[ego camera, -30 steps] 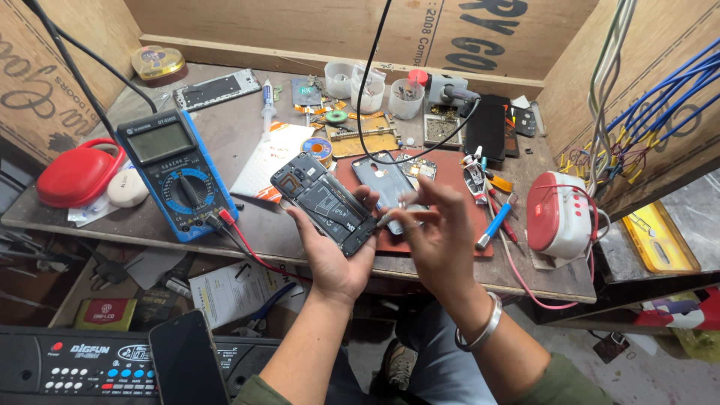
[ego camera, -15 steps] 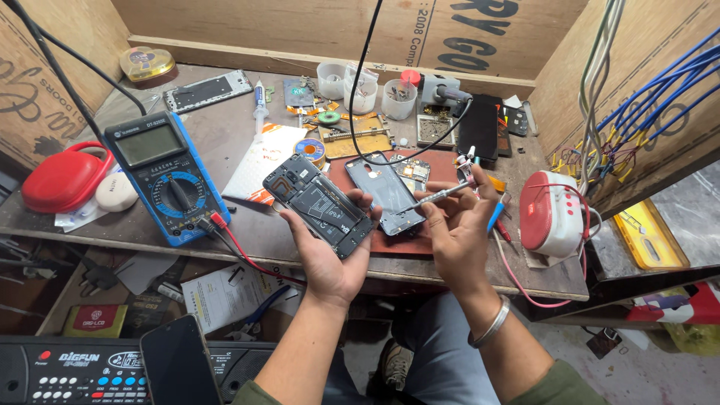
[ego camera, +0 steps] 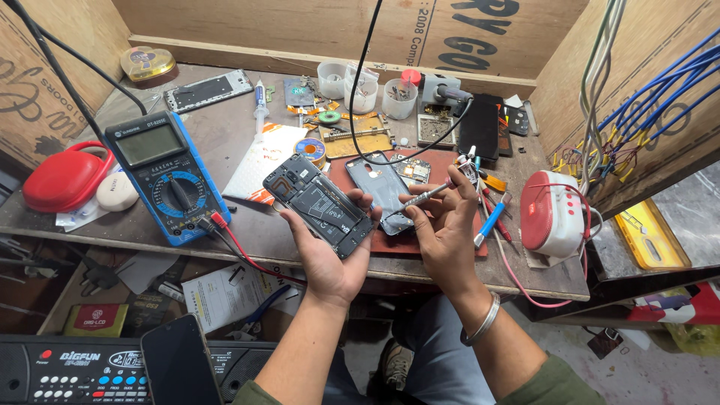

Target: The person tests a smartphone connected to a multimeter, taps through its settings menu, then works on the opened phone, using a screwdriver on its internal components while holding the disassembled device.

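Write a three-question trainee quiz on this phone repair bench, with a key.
1. True or false: the left hand holds the opened phone with its inner parts facing up.
2. What does the right hand hold? A) a thin metal screwdriver B) a pair of scissors C) a soldering iron
3. Which side of the opened phone does the blue multimeter lie on, as the person sees it?

Key:
1. True.
2. A. The screwdriver is pinched in the fingertips, its tip pointing toward the phone.
3. The left, flat on the bench, with a red lead plugged in.
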